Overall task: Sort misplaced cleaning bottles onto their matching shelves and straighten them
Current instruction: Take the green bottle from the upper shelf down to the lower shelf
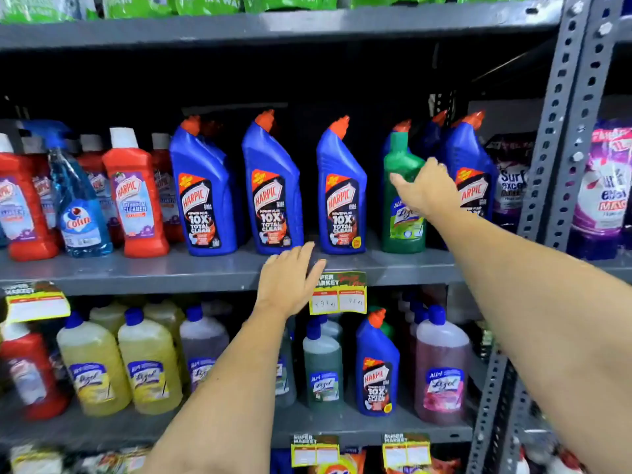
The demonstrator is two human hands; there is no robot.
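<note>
A green Lizol bottle (403,213) stands on the middle shelf (191,271) among blue Harpic bottles (273,193). My right hand (429,191) wraps around its shoulder from the right. My left hand (289,285) lies flat on the middle shelf's front edge, fingers spread, holding nothing. On the lower shelf a lone blue Harpic bottle (376,367) stands between Lizol bottles: a green one (323,371) on its left, a pink one (443,374) on its right. A blue Colin spray bottle (80,206) sits among red Harpic bathroom cleaners (135,196) at the left.
Yellow Lizol bottles (119,367) fill the lower shelf's left side. A perforated grey upright (561,124) bounds the shelves on the right, with purple Surf Excel pouches (602,189) beyond it. A yellow price tag (338,294) hangs from the middle shelf edge. Green pouches line the top shelf.
</note>
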